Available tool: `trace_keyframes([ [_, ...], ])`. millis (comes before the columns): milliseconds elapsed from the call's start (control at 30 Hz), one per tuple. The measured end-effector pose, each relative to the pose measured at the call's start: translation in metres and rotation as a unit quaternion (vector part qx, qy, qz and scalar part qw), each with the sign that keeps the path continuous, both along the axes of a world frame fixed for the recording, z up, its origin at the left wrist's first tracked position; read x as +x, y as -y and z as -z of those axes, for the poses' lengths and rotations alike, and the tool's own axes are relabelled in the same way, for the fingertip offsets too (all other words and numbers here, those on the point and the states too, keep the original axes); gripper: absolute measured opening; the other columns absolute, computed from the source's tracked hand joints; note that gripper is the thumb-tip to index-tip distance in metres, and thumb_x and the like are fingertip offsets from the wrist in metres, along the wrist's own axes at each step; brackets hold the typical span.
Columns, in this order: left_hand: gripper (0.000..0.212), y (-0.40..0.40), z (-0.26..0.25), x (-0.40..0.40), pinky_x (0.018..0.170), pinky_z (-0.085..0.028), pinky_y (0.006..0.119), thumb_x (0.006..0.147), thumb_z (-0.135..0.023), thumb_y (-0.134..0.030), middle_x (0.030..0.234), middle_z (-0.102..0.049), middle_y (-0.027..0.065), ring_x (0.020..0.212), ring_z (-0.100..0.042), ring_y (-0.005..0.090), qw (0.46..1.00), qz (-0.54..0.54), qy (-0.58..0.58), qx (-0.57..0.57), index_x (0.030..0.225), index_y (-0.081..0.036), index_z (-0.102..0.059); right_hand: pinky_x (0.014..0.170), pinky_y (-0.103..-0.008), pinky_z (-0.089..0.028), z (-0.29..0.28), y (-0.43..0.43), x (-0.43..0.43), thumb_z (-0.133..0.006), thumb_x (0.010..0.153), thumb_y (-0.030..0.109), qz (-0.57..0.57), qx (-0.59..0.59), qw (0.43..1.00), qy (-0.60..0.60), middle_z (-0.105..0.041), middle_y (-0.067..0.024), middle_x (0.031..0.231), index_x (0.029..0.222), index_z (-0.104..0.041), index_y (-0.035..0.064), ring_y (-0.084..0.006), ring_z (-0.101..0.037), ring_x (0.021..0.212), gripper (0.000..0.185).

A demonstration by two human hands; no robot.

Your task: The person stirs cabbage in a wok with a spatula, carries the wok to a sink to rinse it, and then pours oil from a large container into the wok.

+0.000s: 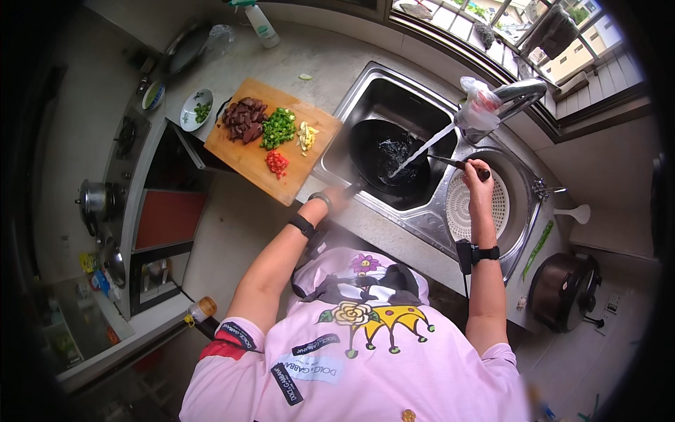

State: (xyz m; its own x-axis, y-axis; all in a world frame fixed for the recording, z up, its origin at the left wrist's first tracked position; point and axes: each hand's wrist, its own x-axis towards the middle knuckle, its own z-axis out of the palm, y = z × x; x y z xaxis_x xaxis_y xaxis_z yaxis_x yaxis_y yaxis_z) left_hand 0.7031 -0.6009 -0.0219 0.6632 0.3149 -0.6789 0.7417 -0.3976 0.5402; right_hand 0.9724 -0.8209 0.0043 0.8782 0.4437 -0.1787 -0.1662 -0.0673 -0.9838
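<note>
A black wok (369, 158) rests tilted in the left basin of the steel sink (327, 162), with water pooled inside it. My left hand (340, 200), blurred, grips the wok's dark handle (354, 188) at the sink's front edge. My right hand (479, 184) holds a cooking utensil by its brown handle (482, 173). Its thin shaft (445, 160) points left over the wok; the utensil's head is hard to make out against the dark pan. From the faucet (519, 97), wrapped in a plastic bag (479, 108), a stream of water (424, 147) runs into the wok.
A wooden cutting board (237, 163) left of the sink holds diced dark meat (245, 120), green peppers (278, 128), red peppers (276, 164) and sliced garlic (307, 137). A white colander (459, 200) sits in the right basin. An electric cooker (561, 293) stands at right, a spray bottle (262, 26) behind.
</note>
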Motion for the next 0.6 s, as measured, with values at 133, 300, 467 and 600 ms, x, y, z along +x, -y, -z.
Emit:
trace_keyframes([
  [133, 0.066, 0.008, -0.020, 0.002, 0.081, -0.043, 0.041, 0.089, -0.025, -0.052, 0.095, -0.059, 0.0263, 0.092, -0.057, 0.0380, 0.999, 0.012, -0.013, 0.027, 0.099, 0.004, -0.058, 0.064, -0.0212, -0.045, 0.028, -0.030, -0.008, -0.062, 0.080, 0.012, 0.069, 0.064, 0.991, -0.100, -0.052, 0.0023, 0.086, 0.090, -0.056, 0.0101, -0.0069, -0.051, 0.079, 0.011],
  [300, 0.061, 0.009, -0.041, 0.003, 0.084, -0.042, 0.040, 0.089, -0.027, -0.050, 0.107, -0.054, 0.0267, 0.098, -0.054, 0.0377, 0.998, 0.055, -0.009, 0.021, 0.112, 0.001, -0.052, 0.079, -0.0222, -0.043, 0.010, -0.043, -0.032, -0.058, 0.079, 0.003, -0.118, 0.098, 0.981, -0.118, -0.055, -0.0048, 0.106, 0.095, -0.055, 0.0078, -0.0111, -0.052, 0.093, 0.017],
  [467, 0.059, 0.008, -0.034, 0.004, 0.087, -0.040, 0.040, 0.090, -0.026, -0.050, 0.111, -0.052, 0.0271, 0.102, -0.051, 0.0387, 0.999, 0.032, -0.028, 0.010, 0.119, -0.003, -0.047, 0.080, -0.0250, -0.041, -0.049, -0.019, -0.057, -0.056, 0.074, -0.004, -0.376, -0.046, 0.921, 0.088, -0.054, -0.0068, 0.116, 0.087, -0.051, 0.0046, -0.0120, -0.052, 0.093, 0.016],
  [600, 0.066, 0.009, -0.031, 0.002, 0.089, -0.039, 0.040, 0.089, -0.023, -0.054, 0.111, -0.051, 0.0277, 0.103, -0.051, 0.0392, 0.999, 0.034, -0.022, 0.016, 0.116, 0.000, -0.049, 0.061, -0.0258, -0.043, -0.098, 0.004, -0.083, -0.056, 0.067, -0.007, -0.456, -0.127, 0.858, 0.197, -0.057, -0.0098, 0.096, 0.084, -0.052, 0.0064, -0.0149, -0.047, 0.058, 0.022],
])
